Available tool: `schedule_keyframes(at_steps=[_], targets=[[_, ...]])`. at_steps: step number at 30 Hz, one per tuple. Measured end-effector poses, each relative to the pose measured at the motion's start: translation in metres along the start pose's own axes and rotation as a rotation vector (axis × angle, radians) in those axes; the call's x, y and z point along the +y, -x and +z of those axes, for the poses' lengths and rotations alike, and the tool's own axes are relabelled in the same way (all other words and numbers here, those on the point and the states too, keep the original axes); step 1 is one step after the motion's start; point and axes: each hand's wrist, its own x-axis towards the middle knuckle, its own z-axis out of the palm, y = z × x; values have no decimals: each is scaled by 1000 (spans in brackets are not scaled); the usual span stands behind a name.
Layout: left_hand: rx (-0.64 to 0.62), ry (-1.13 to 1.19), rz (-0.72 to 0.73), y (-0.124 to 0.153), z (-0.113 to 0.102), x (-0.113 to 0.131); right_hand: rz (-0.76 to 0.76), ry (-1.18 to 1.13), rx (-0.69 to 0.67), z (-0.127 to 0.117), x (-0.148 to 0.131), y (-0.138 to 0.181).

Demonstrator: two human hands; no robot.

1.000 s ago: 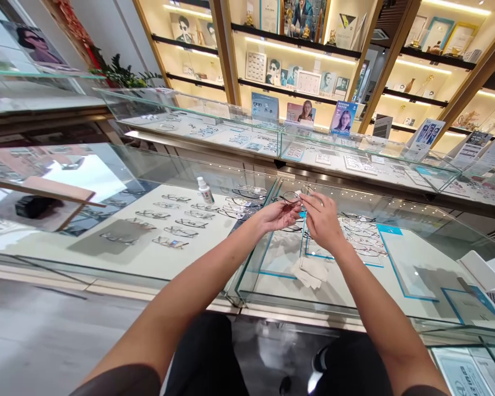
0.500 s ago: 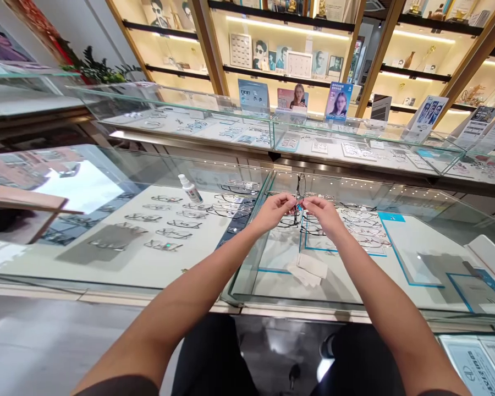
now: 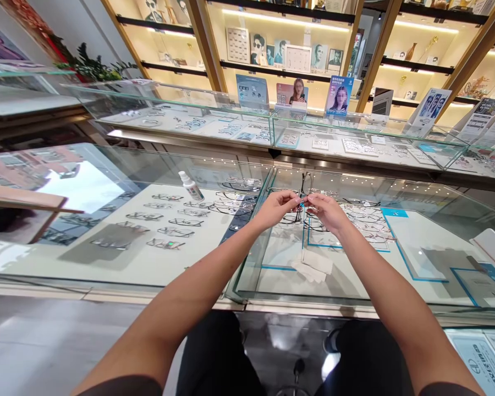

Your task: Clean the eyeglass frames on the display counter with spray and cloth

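Observation:
My left hand (image 3: 277, 209) and my right hand (image 3: 328, 212) meet over the glass counter, their fingertips pinched together on a pair of dark-rimmed eyeglasses (image 3: 307, 182). The frame is turned upright, with one part rising above my fingers and a part showing below them. My fingers cover its middle. A white cloth (image 3: 313, 265) lies just below my hands. Around and behind them, rows of eyeglasses (image 3: 369, 220) are laid out in the counter.
A white spray bottle (image 3: 191, 187) stands on the left counter, near more rows of eyeglasses (image 3: 175, 232). Beyond runs a second glass showcase (image 3: 173, 118) with upright advertising cards (image 3: 339, 96). Lit shelves (image 3: 286, 33) line the back. At far right is a white object (image 3: 493, 247).
Both hands still hold the eyeglasses at nearly the same place. The eyeglasses have turned slightly between my fingers, and the view has shifted a little.

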Motion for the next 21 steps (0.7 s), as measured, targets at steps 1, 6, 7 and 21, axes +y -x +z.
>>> schedule_keyframes(at_steps=[1,6,7,21], targets=[[1,-1,-4,0,0,0,0,-2,-2,-1,0,0],[24,-28,5,-3,-4,-5,-9,-33,-16,-4,-3,-2],[46,-43,15,-4,-5,-7,-8,-45,-18,-4,-3,-2],[363,-398,38,-6,-21,-11,24,-101,-41,-7,-2,-3]])
